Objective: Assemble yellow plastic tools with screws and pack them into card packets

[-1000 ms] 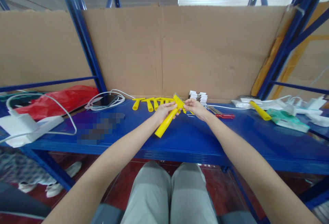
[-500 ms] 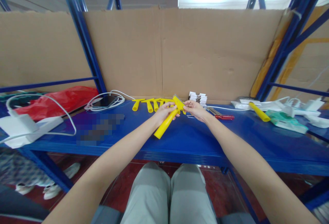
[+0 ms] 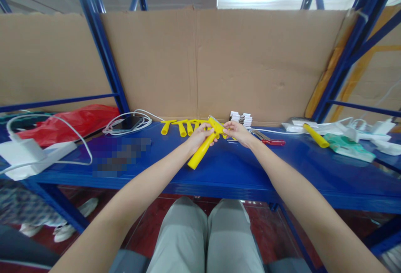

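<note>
A yellow T-shaped scraper [image 3: 202, 151] is held above the blue table, its thick handle pointing down and left toward the front edge. My left hand [image 3: 202, 136] is wrapped round it near the neck. My right hand [image 3: 237, 133] pinches the right end of its head, where small details are hidden by the fingers. Behind my hands stands a row of several similar yellow pieces [image 3: 182, 129] against the cardboard. Stacked white pieces [image 3: 241, 119] sit just beyond my right hand.
Right of my right hand lies a red-handled tool [image 3: 274, 142]. Farther right are a yellow tube [image 3: 316, 136] and a green packet [image 3: 349, 147]. A phone [image 3: 128, 123] with coiled white cable, a red bag [image 3: 78, 123] and a white charger [image 3: 28, 156] occupy the left.
The head of the held yellow scraper has tilted slightly to the left, and my right hand has shifted a little with it. Both hands keep hold.
</note>
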Demonstrator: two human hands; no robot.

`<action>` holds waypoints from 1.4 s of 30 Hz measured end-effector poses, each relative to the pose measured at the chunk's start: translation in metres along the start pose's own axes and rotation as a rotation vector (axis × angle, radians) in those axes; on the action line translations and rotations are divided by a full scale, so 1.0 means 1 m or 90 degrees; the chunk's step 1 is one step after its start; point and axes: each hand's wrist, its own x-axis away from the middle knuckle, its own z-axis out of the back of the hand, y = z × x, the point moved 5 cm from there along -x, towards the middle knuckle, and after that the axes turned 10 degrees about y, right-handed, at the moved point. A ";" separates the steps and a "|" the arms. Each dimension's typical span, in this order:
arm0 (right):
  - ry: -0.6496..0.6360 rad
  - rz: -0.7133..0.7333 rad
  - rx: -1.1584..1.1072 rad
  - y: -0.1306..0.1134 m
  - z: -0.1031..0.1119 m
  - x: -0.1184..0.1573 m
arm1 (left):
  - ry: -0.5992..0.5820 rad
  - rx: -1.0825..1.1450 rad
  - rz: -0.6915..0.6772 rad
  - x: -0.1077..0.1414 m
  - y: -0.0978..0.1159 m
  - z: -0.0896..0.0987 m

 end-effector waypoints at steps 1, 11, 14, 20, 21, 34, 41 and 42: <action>-0.001 0.004 0.002 -0.001 0.000 0.000 | 0.002 0.007 0.000 0.000 0.000 0.000; 0.025 0.231 0.212 -0.010 0.003 -0.008 | 0.061 0.041 0.009 0.001 0.003 -0.003; 0.026 0.361 0.293 -0.021 -0.001 -0.004 | 0.076 0.037 0.010 0.003 0.005 -0.002; -0.024 0.441 0.412 -0.025 -0.012 0.003 | 0.092 0.042 0.024 0.004 0.001 0.002; -0.030 0.439 0.426 -0.023 -0.013 0.003 | 0.092 0.038 0.024 0.005 0.001 0.002; -0.045 0.352 0.410 -0.017 -0.011 -0.001 | 0.063 0.014 0.015 0.004 -0.001 0.004; -0.016 0.291 0.369 -0.016 -0.005 -0.003 | 0.062 0.011 0.007 0.007 0.002 0.000; -0.010 0.279 0.360 -0.016 -0.005 -0.004 | 0.065 0.007 0.007 0.009 0.003 -0.001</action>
